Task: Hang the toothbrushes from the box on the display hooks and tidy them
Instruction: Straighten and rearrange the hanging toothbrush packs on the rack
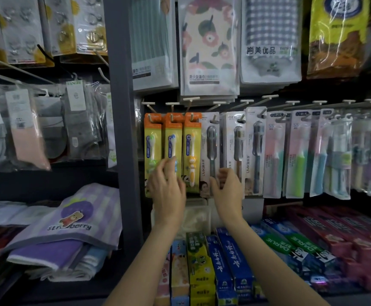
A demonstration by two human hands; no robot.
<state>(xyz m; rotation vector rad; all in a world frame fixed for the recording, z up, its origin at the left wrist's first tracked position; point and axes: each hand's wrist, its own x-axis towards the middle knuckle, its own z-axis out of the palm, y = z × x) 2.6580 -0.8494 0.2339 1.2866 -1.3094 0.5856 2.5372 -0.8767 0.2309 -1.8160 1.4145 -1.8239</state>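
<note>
The toothbrush packs hang upright from the display hooks (173, 104), long axes vertical. The left hand (167, 186), fingers loosely spread, touches the orange packs (173, 138). The right hand (225, 187) pinches the lower edge of the grey pack (211, 146), just beside them.

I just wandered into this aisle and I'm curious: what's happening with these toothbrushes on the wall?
A person is straightening toothbrush packs that already hang on the display hooks. Their left hand reaches with spread fingers to the orange children's toothbrush packs, touching the lower part of the middle one. Their right hand curls its fingers around the bottom of a white pack with a grey toothbrush beside them. Toothpaste boxes lie on the shelf below.
</note>
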